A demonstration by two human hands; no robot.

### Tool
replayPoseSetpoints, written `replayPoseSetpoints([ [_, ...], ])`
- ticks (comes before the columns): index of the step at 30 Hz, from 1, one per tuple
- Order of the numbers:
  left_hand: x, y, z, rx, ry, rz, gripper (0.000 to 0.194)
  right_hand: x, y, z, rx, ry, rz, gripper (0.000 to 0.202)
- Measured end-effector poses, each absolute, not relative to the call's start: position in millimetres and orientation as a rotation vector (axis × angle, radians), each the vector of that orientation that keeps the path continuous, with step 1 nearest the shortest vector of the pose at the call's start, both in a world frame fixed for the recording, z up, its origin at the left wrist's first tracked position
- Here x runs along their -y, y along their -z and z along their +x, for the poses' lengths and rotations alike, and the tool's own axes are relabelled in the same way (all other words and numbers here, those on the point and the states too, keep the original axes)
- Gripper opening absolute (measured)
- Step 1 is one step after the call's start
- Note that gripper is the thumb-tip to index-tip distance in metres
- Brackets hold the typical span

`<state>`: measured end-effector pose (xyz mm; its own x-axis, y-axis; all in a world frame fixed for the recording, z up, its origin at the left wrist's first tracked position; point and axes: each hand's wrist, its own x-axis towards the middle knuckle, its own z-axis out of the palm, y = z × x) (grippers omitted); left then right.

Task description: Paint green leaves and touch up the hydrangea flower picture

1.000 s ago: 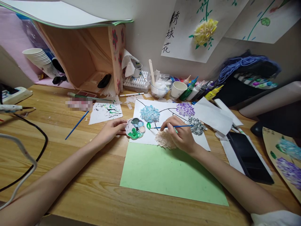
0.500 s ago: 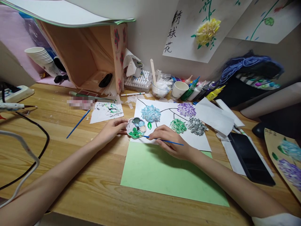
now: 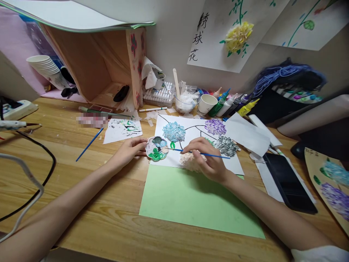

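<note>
My left hand (image 3: 132, 148) grips the edge of a small round paint palette (image 3: 149, 144) with green, dark and pale paint in its wells. Between the fingers of my right hand (image 3: 208, 160) is a thin blue paintbrush (image 3: 215, 155), its tip at the palette's right side. Beneath lies a white sheet (image 3: 161, 162) with black painted stems and one green leaf (image 3: 172, 145). Raised flowers sit on it: light blue (image 3: 173, 131), purple (image 3: 215, 126), grey (image 3: 227, 146) and a pale peach one (image 3: 188, 161) partly behind my right hand. A green flower is mostly hidden by that hand.
Under the painting is a green sheet (image 3: 196, 203). Another blue brush (image 3: 89, 145) and a paint-smeared paper (image 3: 122, 130) lie left. Behind stand a bowl (image 3: 186, 105), a paper cup (image 3: 207, 104) and paint bottles (image 3: 218, 106). A phone (image 3: 289, 183) is at right; cables (image 3: 40, 196) run at left.
My right hand has risen and shifted right with the brush, uncovering the peach flower and covering the green one. The brush tip has moved from the green paint up to the palette's right side.
</note>
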<state>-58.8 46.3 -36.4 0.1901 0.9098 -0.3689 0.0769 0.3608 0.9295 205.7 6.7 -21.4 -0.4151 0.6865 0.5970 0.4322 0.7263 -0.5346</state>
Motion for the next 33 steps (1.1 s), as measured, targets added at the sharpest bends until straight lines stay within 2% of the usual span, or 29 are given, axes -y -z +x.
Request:
replayPoseSetpoints([
  [7, -46.8, 36.2, -58.3, -1.257, -0.765, 1.057, 0.033, -14.2, 23.8, 208.9, 2.003, -0.246, -1.054, 0.027],
  [33, -46.9, 37.9, -59.7, -1.235, -0.758, 1.078, 0.032, -15.2, 25.1, 207.6, 2.009, -0.233, -1.07, 0.026],
])
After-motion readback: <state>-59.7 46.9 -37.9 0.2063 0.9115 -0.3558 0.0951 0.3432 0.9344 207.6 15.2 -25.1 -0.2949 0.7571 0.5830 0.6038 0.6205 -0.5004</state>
